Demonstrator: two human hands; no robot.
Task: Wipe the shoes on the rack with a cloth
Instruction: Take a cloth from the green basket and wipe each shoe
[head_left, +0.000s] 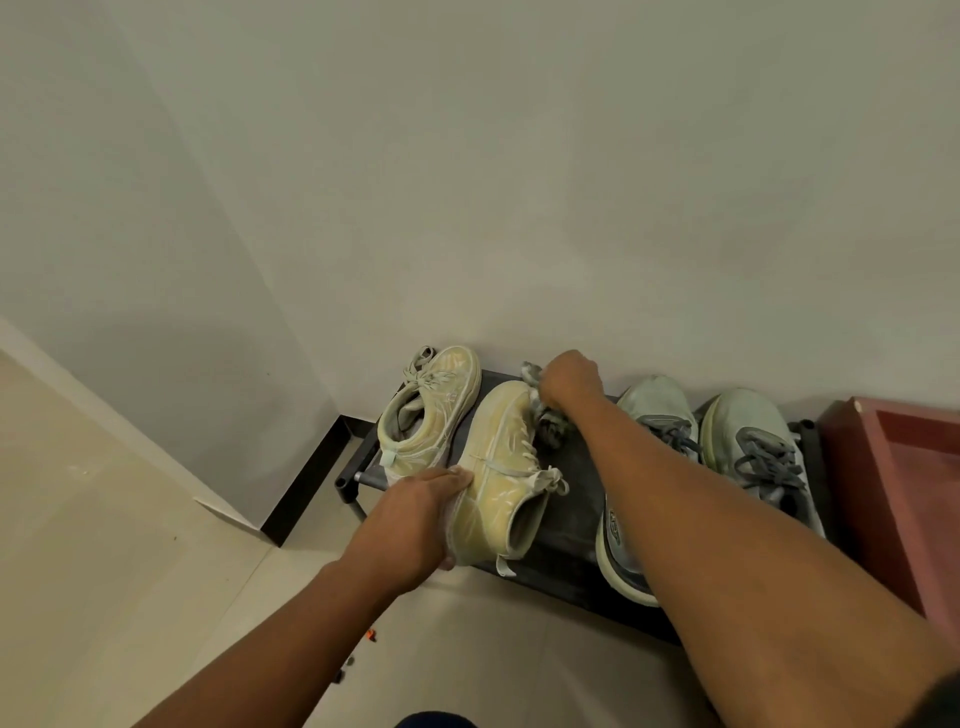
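Right hand (569, 379) clutches grey cloth (545, 421), pressing it against toe of yellow shoe (501, 467). Left hand (415, 525) grips same shoe at heel side, tilting it on dark rack (566, 519). Good practice, by judgement: keep heel braced, stroke along toe and sidewall, rotate shoe to reach sole edge. Count: four shoes on rack, two yellowish, two pale green (753, 436); one cloth.
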